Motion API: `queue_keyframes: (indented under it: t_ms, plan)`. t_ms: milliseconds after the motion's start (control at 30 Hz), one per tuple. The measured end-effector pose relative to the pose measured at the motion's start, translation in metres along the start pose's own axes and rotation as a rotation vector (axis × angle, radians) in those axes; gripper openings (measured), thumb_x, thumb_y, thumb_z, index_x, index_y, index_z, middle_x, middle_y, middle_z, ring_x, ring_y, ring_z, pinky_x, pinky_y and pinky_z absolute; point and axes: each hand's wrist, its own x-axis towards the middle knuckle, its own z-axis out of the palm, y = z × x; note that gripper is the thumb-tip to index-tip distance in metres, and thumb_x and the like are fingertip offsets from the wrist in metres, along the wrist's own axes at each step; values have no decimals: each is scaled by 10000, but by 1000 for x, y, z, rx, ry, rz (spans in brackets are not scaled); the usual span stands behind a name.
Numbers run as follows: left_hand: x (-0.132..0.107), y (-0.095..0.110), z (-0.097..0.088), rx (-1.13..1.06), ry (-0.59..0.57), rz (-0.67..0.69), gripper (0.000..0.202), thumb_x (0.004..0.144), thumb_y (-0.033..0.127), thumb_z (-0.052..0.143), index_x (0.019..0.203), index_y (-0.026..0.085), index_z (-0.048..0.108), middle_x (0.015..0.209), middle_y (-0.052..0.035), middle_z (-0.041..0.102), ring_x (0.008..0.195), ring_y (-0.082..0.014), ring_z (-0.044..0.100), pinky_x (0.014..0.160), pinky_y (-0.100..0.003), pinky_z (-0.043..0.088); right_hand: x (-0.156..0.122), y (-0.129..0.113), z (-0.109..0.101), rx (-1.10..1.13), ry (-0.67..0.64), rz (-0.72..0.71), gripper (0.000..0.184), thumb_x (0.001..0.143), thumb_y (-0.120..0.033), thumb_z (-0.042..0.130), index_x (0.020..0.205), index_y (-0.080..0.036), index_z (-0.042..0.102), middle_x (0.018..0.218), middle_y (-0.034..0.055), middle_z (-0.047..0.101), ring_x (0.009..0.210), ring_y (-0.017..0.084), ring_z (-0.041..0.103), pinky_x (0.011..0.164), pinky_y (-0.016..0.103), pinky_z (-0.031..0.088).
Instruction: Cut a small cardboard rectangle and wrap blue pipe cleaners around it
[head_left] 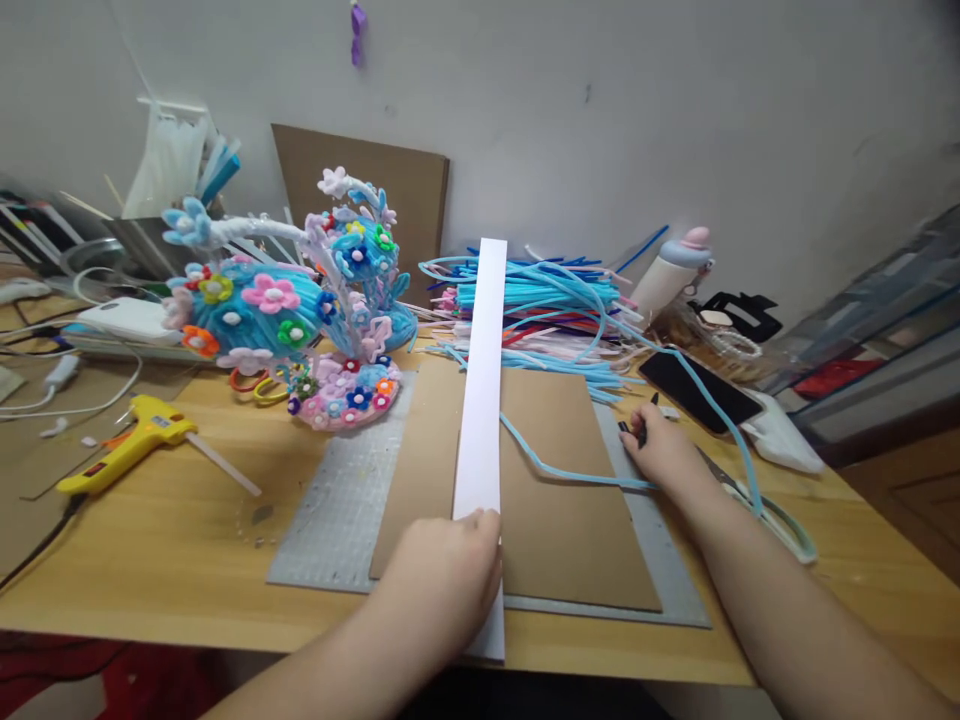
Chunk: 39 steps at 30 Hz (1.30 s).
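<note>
The left hand (450, 572) is clamped on the white strip (484, 400) toward its near end, thumb and fingers drawn together over it. The right hand (664, 452) has its grip closed around a small black pen (642, 434), with dark bits showing past the fingers; the exact finger placement is too small to tell.

The strip runs lengthwise away from the person, across the cardboard (562, 545) and in front of the pile of fuzzy stems (540, 290), hiding part of both. Whether its far end touches the pile, I cannot tell. The cardboard lies on a grey mat (330, 530) on the wooden counter (187, 580).

A loose blue stem (562, 472) bends across the right part of the cardboard and reaches the right wrist, lying in the way between the two hands. Scissors (799, 538) lie just beside the right forearm, partly hidden by it, with the phone (701, 390) and a white packet (784, 435) beyond. A bottle (667, 275) leans to the right of the pile.

On the left, a flower-covered basket (262, 310) stands over the mat's far corner, another flowered piece (360, 245) behind it. The yellow glue gun (127, 440) lies farther left, a glue stick (225, 465) poking from its nozzle.
</note>
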Motion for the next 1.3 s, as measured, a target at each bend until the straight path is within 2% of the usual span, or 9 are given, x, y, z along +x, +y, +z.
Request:
queue_keyframes:
  t_ms: [133, 233, 367, 500, 700, 900, 967, 1167, 1300]
  plan:
    - [-4, 0, 9, 47, 29, 16, 147, 850, 158, 373, 876, 167, 517, 871, -67, 648, 509, -224, 634, 398, -307, 408, -3, -10, -13, 5, 56, 25, 221, 625, -250, 599, 736, -232, 408, 646, -15, 524, 560, 160, 482, 550, 283, 341]
    - [-5, 1, 7, 35, 27, 18, 132, 844, 158, 381, 874, 176, 508, 892, -56, 641, 518, -214, 629, 400, -299, 387, -26, -40, -30, 254, 69, -24, 249, 680, -295, 618, 794, -230, 406, 745, -8, 533, 620, 146, 513, 600, 283, 396]
    - [-6, 3, -2, 0, 3, -9, 141, 866, 236, 385, 898, 181, 511, 868, -48, 651, 578, -231, 644, 442, -300, 399, -82, -99, -41, 990, -322, -25, 241, 790, -306, 584, 866, -251, 362, 861, -11, 515, 579, 110, 536, 516, 252, 434]
    - [-9, 2, -5, -48, 24, -35, 173, 872, 327, 419, 929, 195, 515, 845, -47, 669, 619, -235, 654, 483, -289, 414, -125, -142, -34, 1179, -579, -68, 195, 846, -222, 528, 873, -252, 337, 902, -16, 495, 675, 113, 586, 640, 291, 486]
    - [-19, 3, -4, -290, 190, -13, 300, 838, 421, 512, 1081, 251, 468, 973, -28, 682, 789, -264, 665, 592, -335, 463, -144, -162, -23, 1118, -477, -116, 175, 858, -219, 514, 853, -243, 340, 926, -5, 484, 749, 122, 577, 661, 274, 471]
    - [-25, 3, 0, -423, 282, -25, 168, 916, 305, 361, 934, 217, 503, 748, -6, 660, 654, -193, 634, 538, -283, 410, -151, -165, -20, 1118, -416, -198, 111, 893, -322, 487, 922, -241, 418, 920, 18, 514, 756, 131, 525, 711, 295, 453]
    - [-27, 1, 2, -451, 331, -31, 179, 922, 297, 346, 980, 221, 497, 757, -6, 657, 665, -181, 628, 552, -277, 413, -150, -161, -23, 1147, -351, -211, 229, 902, -429, 438, 1024, -241, 489, 890, 35, 529, 744, 147, 528, 653, 289, 450]
    - [-32, -6, 6, -444, 397, -42, 174, 914, 280, 377, 1040, 232, 486, 846, -12, 675, 695, -170, 622, 583, -276, 427, -150, -155, -41, 1363, -115, 98, 536, 888, -568, 323, 649, -214, 648, 530, 15, 487, 445, 111, 425, 380, 218, 289]
    - [-32, -6, 7, -411, 393, -23, 160, 906, 265, 394, 1026, 233, 495, 816, -5, 673, 678, -169, 622, 582, -274, 430, -152, -155, -40, 1332, -206, 122, 531, 892, -543, 351, 632, -194, 656, 467, 4, 464, 415, 98, 417, 376, 207, 257]
